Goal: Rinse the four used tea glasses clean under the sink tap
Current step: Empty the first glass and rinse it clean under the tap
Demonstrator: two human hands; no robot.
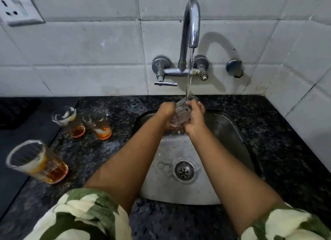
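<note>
Head view, starting at our far left: a wall socket (17, 10) sits high on the white tiles. Below it, on the dark speckled counter (279, 132), three used tea glasses hold amber dregs: the nearest glass (37, 161) by the counter's left edge, then a rear pair standing just beside each other, the left rear glass (69, 121) and the right rear glass (97, 124). Moving right, our left hand (167, 112) and our right hand (195, 118) are brought together over the steel sink (232, 132), both wrapped around the fourth glass (180, 112), which we hold tilted between them. The stream from the curved tap (190, 24) falls straight onto this clear glass at its upper end. The sink drain (184, 170) lies below our forearms, and leaf-patterned sleeves (84, 218) frame the bottom edge.
</note>
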